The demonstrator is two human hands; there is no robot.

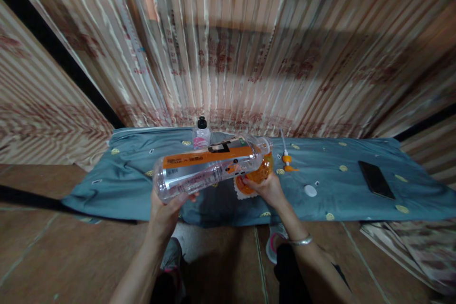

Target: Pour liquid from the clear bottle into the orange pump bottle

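Observation:
A large clear bottle [210,166] with an orange and silver label lies nearly level in the air, tilted slightly up to the right. My left hand [167,209] is wrapped round its base from below. At its right end, the bottle's mouth is over or against the top of an orange bottle [261,171]. My right hand [269,190] grips that orange bottle, beside an orange label or packet with a scalloped white edge [245,190]. Whether anything passes between the two bottles cannot be seen.
On the blue-green cloth [135,190] stand a small clear bottle with a black cap [201,133], an orange pump top with a tube [287,159], a white round cap [310,191] and a black phone [375,179]. A striped curtain [228,57] hangs behind.

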